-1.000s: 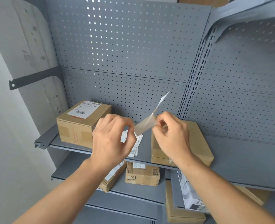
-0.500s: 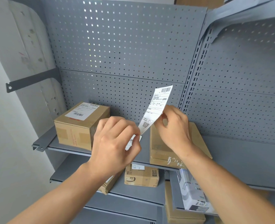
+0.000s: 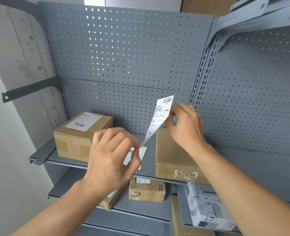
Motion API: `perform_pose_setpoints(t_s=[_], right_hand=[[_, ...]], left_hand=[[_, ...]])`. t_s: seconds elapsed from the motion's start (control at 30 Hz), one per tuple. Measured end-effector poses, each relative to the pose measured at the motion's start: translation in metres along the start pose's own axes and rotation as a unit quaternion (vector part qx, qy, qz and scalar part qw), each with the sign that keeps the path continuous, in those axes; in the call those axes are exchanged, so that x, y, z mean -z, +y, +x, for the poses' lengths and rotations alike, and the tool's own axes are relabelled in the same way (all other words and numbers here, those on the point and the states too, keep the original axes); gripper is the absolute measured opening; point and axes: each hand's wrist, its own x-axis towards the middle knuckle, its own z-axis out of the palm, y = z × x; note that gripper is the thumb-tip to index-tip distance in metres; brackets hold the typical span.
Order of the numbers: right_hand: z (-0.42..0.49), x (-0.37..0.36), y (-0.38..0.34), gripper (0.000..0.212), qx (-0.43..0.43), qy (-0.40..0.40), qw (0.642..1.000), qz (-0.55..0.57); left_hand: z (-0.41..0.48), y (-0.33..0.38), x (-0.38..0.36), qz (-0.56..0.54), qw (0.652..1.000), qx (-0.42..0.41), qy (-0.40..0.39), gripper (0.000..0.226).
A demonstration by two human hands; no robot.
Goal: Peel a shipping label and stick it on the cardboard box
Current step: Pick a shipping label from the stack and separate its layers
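A white shipping label with a barcode stretches up and to the right between my hands. My right hand pinches its upper edge. My left hand pinches its lower end, where the backing seems to be. Right below my right hand a flat, unlabelled cardboard box lies on the grey shelf. More label sheets lie on the shelf between the boxes, partly hidden by my left hand.
A labelled cardboard box stands at the left of the same shelf. Lower shelves hold a small brown box, another box under my left forearm, and a white packet. Perforated grey panels form the back; a white wall is at left.
The label has turned its printed face toward me and been pulled longer and higher. My right hand rose up and right with it; my left hand stayed low.
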Motion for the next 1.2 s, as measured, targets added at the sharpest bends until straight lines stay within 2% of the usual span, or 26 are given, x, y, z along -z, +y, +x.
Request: perform_pose_setpoints(t_s=[0.57, 1.0, 1.2], right_hand=[[0.027, 0.020, 0.024, 0.010, -0.012, 0.009, 1.000, -0.026], [0.026, 0.037, 0.058, 0.006, -0.081, 0.009, 0.995, -0.049], [0.028, 0.043, 0.070, 0.005, -0.107, 0.012, 0.993, -0.049]], left_hand=[[-0.012, -0.007, 0.002, 0.001, 1.000, -0.011, -0.005, 0.014], [-0.014, -0.027, 0.004, 0.023, 1.000, -0.004, -0.016, 0.019], [-0.020, -0.038, 0.008, 0.037, 0.999, 0.019, -0.013, 0.014]])
